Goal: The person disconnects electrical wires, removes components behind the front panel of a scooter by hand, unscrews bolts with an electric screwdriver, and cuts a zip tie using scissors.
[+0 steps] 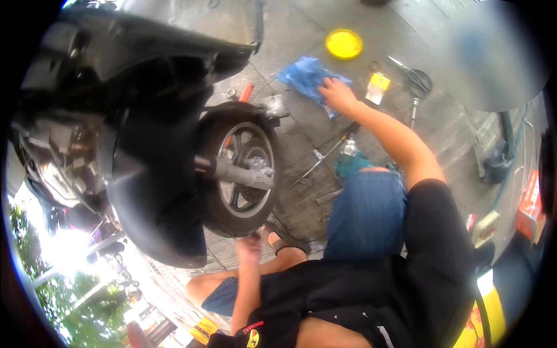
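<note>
My right hand (337,95) reaches out over the ground, its fingers curled on the edge of a crumpled blue cloth (306,75). Low beside the tyre (212,214) of a dark scooter's wheel is my left hand (249,246), smeared by motion, so its fingers do not show clearly. The spoked wheel rim (271,200) faces me, with a grey fork leg (235,172) and its axle end across the middle. The scooter's black bodywork (154,191) fills the left side.
Beyond the cloth lies a round yellow dish (344,44). To its right are a yellow-and-white packet (378,87), scissors (416,80) and a socket tool (415,110). A long-handled wrench (322,158) and a teal power tool (351,162) lie by my knee. An orange-handled tool (246,91) is behind the wheel.
</note>
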Demonstrator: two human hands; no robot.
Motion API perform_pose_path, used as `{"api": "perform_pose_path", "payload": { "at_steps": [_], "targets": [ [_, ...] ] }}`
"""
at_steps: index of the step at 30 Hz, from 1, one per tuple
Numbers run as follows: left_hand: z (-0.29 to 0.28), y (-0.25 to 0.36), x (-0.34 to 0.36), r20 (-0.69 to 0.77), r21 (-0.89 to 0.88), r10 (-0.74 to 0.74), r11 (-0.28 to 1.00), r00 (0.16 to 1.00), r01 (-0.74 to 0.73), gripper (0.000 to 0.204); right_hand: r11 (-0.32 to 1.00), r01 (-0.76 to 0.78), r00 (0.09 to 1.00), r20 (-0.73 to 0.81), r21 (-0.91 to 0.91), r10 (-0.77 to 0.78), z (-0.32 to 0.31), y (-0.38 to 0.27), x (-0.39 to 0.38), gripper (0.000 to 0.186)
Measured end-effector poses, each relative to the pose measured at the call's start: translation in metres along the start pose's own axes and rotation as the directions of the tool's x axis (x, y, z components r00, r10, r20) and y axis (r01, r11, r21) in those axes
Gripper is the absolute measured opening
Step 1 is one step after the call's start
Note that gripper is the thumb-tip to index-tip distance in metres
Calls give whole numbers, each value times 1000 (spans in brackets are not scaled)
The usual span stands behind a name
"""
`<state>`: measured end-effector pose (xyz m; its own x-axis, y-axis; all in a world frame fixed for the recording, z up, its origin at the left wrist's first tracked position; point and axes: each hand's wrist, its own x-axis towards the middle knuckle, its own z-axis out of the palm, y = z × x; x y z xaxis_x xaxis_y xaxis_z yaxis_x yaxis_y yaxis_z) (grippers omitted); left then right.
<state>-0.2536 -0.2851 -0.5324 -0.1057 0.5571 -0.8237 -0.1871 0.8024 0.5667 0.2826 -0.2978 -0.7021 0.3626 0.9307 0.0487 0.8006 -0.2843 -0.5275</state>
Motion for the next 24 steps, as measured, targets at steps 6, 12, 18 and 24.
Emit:
{"api": "perform_pose_path", "payload": {
  "at_steps": [6,12,18,24],
  "targets": [
    [91,-76,-27,477,724,-417,686,774,-77,53,873,-26,994,-81,487,74,-54,-64,-19,26],
    [288,-29,-42,707,131,-225,973,670,188,59,931,47,954,260,361,-149,-161,-153,-44,35],
    [339,-51,-40,866,257,7,852,500,-457,63,899,350,899,362,-264,-245,-270,-156,-60,39],
    [262,-76,11,894,358,179,266,411,-895,64,983,155,986,-44,-96,-160,-307,-204,-23,37]
  ]
}}
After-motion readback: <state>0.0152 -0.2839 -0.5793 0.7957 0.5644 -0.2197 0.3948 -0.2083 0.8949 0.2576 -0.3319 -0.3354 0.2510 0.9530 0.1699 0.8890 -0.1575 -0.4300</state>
